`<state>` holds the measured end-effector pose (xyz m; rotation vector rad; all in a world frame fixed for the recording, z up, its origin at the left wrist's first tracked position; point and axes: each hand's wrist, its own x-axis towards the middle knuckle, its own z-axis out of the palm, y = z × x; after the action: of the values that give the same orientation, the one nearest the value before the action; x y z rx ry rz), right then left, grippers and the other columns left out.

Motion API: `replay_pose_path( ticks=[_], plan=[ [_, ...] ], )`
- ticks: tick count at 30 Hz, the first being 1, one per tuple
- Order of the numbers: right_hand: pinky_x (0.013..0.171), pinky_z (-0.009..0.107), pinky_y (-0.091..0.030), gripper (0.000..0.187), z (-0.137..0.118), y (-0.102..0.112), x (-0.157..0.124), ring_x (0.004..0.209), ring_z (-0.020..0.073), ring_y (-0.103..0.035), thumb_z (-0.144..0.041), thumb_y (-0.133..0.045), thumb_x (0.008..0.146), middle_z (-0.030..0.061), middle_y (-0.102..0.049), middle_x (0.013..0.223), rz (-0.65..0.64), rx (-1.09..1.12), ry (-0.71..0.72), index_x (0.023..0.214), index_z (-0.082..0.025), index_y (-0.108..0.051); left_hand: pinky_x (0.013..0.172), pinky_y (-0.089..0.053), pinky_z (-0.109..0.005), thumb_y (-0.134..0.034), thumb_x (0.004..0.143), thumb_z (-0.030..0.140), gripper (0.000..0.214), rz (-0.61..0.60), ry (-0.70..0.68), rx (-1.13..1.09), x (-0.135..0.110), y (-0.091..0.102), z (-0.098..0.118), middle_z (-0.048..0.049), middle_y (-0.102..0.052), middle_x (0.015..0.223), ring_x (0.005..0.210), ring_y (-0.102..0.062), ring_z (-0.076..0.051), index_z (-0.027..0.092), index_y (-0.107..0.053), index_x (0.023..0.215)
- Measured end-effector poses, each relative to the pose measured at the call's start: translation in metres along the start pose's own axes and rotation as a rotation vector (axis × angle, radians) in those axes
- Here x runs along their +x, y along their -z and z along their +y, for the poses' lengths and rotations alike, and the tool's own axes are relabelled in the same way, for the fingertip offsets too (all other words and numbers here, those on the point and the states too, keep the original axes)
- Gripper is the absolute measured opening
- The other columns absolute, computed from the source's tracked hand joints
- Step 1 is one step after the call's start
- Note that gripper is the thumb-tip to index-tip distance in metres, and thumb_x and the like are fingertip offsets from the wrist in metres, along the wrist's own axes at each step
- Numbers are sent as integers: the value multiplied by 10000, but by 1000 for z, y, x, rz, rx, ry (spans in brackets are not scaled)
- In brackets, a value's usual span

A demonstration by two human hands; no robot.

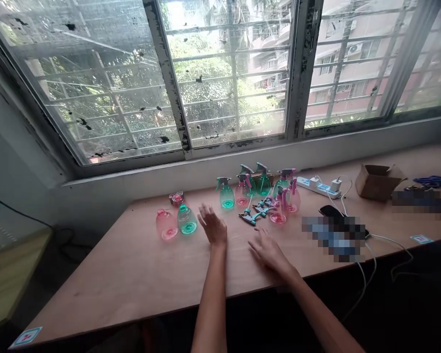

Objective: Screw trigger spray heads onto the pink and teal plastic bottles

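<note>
My left hand (213, 225) is raised over the table with its fingers spread, just right of an uncapped green bottle (188, 220). A pink bottle (166, 225) without a top stands left of that one. My right hand (267, 249) is low over the wood, fingers stretched out and holding nothing. Close beyond its fingertips lie several loose spray heads (255, 213), teal and black. Behind them stand several bottles with spray heads fitted, among them a green spray bottle (227, 197) and a pink spray bottle (278, 212).
A small box (176, 197) sits behind the uncapped bottles. To the right are a white power strip (319, 187) with cables, a black phone (332, 213), a blurred-out patch and an open cardboard box (378, 182). Windows (228, 78) rise behind the wooden table (132, 284).
</note>
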<state>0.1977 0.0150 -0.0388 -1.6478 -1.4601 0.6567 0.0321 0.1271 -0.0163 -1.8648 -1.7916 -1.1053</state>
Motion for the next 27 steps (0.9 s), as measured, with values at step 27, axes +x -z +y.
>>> replay_pose_path(
  ticks=[27],
  plan=[
    [831, 434, -592, 344, -51, -70, 76, 1004, 235, -673, -310, -624, 960, 90, -631, 1255, 143, -532, 31, 1276, -184, -570, 989, -484, -539, -616, 916, 419, 495, 76, 305, 106, 24, 5, -59, -120, -540, 1391, 1194, -579, -293, 198, -511, 1347]
  ],
)
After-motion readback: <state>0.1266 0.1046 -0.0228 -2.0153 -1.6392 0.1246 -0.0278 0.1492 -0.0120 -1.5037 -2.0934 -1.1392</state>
